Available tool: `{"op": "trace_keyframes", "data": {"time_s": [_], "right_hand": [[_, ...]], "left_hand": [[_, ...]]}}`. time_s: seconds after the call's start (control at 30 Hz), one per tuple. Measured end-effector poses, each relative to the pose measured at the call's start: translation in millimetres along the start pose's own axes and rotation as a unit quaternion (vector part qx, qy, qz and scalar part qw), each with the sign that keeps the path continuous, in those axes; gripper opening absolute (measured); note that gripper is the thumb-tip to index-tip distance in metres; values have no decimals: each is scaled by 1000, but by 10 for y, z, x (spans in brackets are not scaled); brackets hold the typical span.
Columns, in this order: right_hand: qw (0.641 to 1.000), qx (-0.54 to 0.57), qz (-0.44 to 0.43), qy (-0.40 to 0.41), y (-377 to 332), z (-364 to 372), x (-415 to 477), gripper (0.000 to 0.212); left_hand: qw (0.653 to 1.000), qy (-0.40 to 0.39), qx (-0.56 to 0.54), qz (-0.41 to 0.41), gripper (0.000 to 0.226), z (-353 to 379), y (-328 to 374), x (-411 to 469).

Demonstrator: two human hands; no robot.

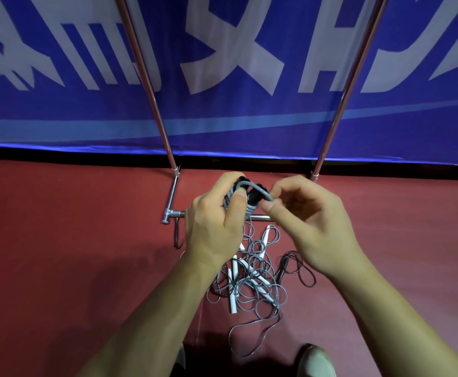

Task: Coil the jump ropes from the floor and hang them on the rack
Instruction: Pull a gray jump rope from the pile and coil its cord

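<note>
My left hand [214, 224] grips a grey jump rope bundle [249, 198] with black handles, the cord wound round them in several turns. My right hand [312, 221] pinches the free grey cord end at the bundle's right side. Both hands hover above the chrome rack's base bar [177, 213]. Below them a tangle of grey ropes [252, 281] with white handles lies on the red floor. A black rope [295, 268] lies beside it on the right.
The rack's two chrome uprights [157, 110] rise left and right in front of a blue banner [59, 118] with white lettering. A black handle [177, 232] lies by the rack's left foot. My shoe [316, 360] shows at the bottom edge.
</note>
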State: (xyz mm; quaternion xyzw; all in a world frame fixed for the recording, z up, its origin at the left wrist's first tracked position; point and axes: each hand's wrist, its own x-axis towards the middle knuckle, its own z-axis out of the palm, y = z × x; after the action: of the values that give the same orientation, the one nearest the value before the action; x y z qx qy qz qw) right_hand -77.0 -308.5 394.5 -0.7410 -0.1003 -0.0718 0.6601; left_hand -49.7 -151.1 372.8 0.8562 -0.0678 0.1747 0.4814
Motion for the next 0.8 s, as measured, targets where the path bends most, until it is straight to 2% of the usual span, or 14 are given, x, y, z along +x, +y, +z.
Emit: {"op": "trace_keyframes", "data": {"time_s": [0.1, 0.2, 0.3, 0.43, 0.57, 0.7, 0.8], "right_hand": [[982, -162, -89, 39, 44, 106, -45, 12], [964, -215, -143, 60, 57, 188, -67, 3], [971, -186, -132, 74, 51, 212, -61, 9], [995, -26, -12, 100, 18, 281, -39, 8], [992, 89, 57, 61, 28, 285, 0, 19], [996, 62, 59, 34, 63, 272, -7, 16], [998, 15, 34, 47, 46, 309, -45, 12]], "left_hand": [[1000, 9, -4, -4, 27, 1, 7, 3], [1000, 13, -10, -16, 28, 2, 12, 1], [1000, 9, -23, -16, 29, -4, 10, 4], [999, 3, -36, 13, 39, -18, 8, -2], [999, -4, -50, 5, 35, -8, 35, -4], [997, -12, -76, -5, 27, 2, 18, 13], [995, -12, -101, -11, 31, 6, 32, 23]]}}
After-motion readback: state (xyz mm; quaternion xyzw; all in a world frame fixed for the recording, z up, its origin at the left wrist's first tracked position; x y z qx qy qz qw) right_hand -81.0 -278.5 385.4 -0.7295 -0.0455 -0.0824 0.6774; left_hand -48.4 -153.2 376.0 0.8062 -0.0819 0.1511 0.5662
